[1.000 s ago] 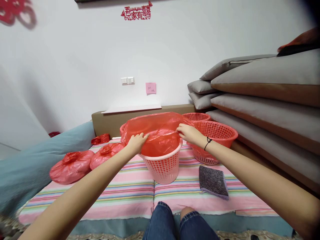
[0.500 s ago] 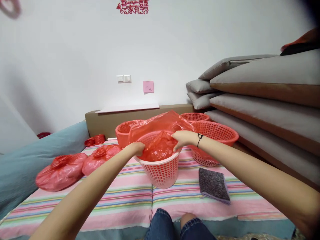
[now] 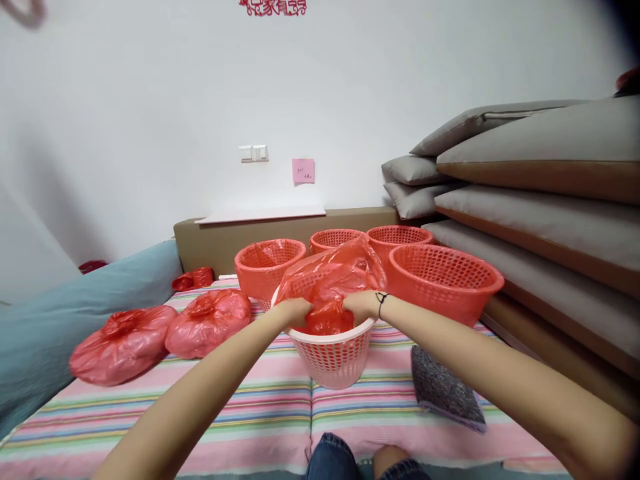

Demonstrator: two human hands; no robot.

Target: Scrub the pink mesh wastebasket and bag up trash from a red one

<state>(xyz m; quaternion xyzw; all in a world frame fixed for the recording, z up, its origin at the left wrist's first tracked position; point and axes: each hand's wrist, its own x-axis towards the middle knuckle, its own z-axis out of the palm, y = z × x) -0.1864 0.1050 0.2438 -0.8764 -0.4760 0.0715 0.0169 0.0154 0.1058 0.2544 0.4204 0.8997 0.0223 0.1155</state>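
Note:
A white perforated basket (image 3: 333,363) stands upright in front of me with a thin red plastic bag (image 3: 336,293) loosely inside it. The back of the bag rises above the far rim. My left hand (image 3: 299,311) reaches over the left side of the rim, closed on the bag, its fingertips hidden in the plastic. On the right, my right hand (image 3: 361,305), a black cord at the wrist, is likewise closed on the bag inside the basket, most of its fingers out of sight.
Red baskets (image 3: 445,283) stand behind and to the right. Two tied red bags (image 3: 207,323) lie at left, near a red roll (image 3: 194,279). A dark grey cloth (image 3: 445,387) lies partly under my right forearm. Stacked grey cushions (image 3: 540,147) border the right side.
Both my hands have gone lower into the basket, the right one moving down over the rim. The bag's raised back has shifted right and crumpled. The view has moved slightly.

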